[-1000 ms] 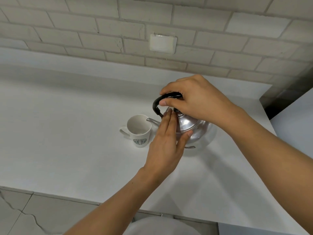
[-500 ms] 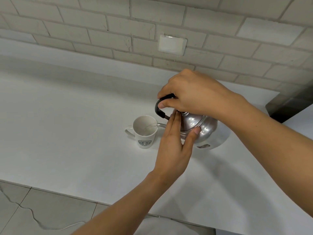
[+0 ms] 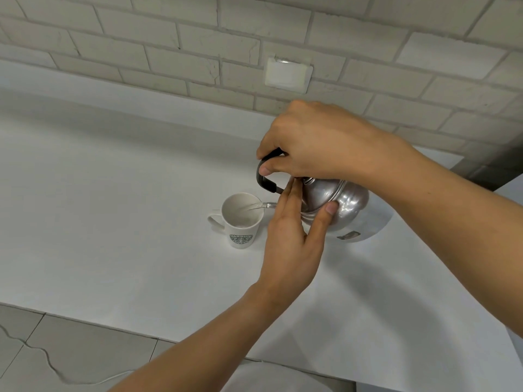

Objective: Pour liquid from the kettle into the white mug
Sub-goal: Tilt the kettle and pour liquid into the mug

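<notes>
A shiny metal kettle (image 3: 351, 205) with a black handle is lifted and tipped to the left, its thin spout over the rim of the white mug (image 3: 240, 222). A clear stream runs from the spout into the mug. My right hand (image 3: 319, 142) is closed around the black handle from above. My left hand (image 3: 294, 230) lies flat against the kettle's lid, fingers up along it and thumb on the body. The mug stands upright on the white counter (image 3: 113, 222), handle to the left, a green round logo facing me.
A pale brick wall with a white cover plate (image 3: 287, 75) runs behind the counter. The counter's front edge crosses the lower left, with tiled floor (image 3: 56, 349) and a thin white cable below it. A dark gap lies at the right edge.
The kettle has been lifted and tipped further toward the mug, and liquid now runs from the spout into it. Both hands kept their places on the kettle.
</notes>
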